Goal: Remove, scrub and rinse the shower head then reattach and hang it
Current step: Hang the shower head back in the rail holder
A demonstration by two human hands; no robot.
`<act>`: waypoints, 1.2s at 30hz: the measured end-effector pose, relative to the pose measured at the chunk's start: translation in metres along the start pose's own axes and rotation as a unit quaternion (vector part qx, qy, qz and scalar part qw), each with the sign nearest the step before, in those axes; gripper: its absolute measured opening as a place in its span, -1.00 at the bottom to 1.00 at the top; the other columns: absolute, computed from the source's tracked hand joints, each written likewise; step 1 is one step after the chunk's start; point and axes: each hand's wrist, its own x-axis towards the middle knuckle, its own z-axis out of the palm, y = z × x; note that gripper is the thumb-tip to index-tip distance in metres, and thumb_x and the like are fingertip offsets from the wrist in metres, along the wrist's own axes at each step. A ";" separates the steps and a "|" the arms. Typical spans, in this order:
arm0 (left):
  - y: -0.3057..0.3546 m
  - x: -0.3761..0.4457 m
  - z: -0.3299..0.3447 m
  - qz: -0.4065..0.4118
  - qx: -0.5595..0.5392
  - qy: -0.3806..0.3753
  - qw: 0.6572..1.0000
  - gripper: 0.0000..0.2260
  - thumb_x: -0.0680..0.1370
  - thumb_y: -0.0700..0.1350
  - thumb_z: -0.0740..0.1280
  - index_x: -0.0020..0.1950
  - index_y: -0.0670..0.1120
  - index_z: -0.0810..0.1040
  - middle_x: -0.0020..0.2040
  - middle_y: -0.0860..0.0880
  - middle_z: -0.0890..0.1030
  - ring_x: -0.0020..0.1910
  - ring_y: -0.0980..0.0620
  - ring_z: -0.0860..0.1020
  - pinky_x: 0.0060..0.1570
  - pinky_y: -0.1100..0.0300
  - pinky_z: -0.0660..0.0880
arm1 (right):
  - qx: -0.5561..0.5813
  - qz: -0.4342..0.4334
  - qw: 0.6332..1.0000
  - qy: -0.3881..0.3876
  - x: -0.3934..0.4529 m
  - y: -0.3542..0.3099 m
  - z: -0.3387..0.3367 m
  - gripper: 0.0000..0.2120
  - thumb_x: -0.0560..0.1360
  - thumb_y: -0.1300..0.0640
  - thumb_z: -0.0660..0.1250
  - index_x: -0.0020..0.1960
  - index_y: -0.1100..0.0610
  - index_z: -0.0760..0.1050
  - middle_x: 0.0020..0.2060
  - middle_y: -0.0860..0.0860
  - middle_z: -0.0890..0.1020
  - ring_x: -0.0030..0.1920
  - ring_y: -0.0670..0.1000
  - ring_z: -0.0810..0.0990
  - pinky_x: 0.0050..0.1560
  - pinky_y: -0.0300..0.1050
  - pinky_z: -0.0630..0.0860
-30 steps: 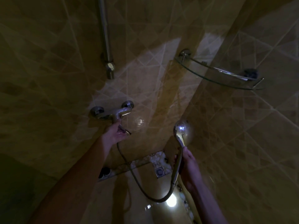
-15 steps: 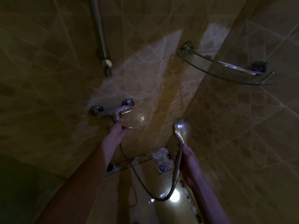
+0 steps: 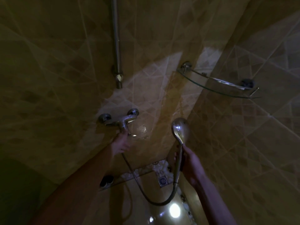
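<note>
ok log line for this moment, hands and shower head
left hand: on mixer tap lever | right hand: grip on shower head handle, upright | hose: attached, looping below | water: none visible

The room is very dark, so a lot is hard to see. The left hand [image 3: 121,143] covers the bottom of the tap [image 3: 121,121], so where the hose [image 3: 138,184] joins it is hidden. The right hand [image 3: 191,166] hides part of the shower head [image 3: 180,129] handle. The pipe [image 3: 116,43] is cut off at the top edge. A small dark thing [image 3: 106,180] by the floor is too dim to name.
</note>
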 end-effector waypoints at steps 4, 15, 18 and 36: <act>0.003 0.000 -0.028 0.029 0.067 0.017 0.997 -0.56 0.60 0.14 0.10 0.27 -0.17 0.43 -0.17 -0.14 0.62 -0.34 0.01 0.55 -0.39 0.28 0.43 | -0.101 -0.047 0.993 -0.025 -0.013 -0.020 0.009 -0.71 0.52 0.04 0.35 0.16 0.19 0.53 -0.17 0.09 0.57 -0.20 0.06 0.55 -0.14 -0.03 0.47; 0.127 -0.101 -0.108 0.439 0.211 0.365 0.793 -0.80 0.54 -0.15 0.21 -0.05 -0.20 0.60 -0.03 -0.23 0.61 -0.05 -0.16 0.57 -0.02 0.05 0.48 | -0.142 -0.190 0.969 -0.072 -0.032 -0.095 0.075 -0.83 0.58 0.10 0.30 -0.01 0.21 0.55 -0.25 0.10 0.56 -0.19 0.09 0.57 -0.16 -0.02 0.53; 0.175 -0.137 -0.127 0.513 0.212 0.451 0.699 -0.82 0.55 -0.12 0.18 0.06 -0.11 0.54 0.10 -0.12 0.54 0.04 -0.10 0.52 0.05 0.08 0.49 | -0.109 -0.229 0.962 -0.099 -0.039 -0.126 0.100 -0.82 0.56 0.14 0.32 0.02 0.26 0.57 -0.23 0.12 0.58 -0.18 0.07 0.59 -0.20 -0.06 0.55; 0.400 -0.192 -0.221 0.466 0.398 0.653 0.444 -0.48 0.62 0.11 -0.05 0.55 0.05 -0.10 0.58 -0.09 -0.07 0.55 -0.13 -0.08 0.45 -0.29 -0.07 | -0.040 -0.426 0.895 -0.125 -0.043 -0.308 0.211 -0.81 0.62 0.22 0.20 0.11 0.23 0.57 -0.03 0.19 0.68 0.01 0.13 0.68 0.12 0.11 0.56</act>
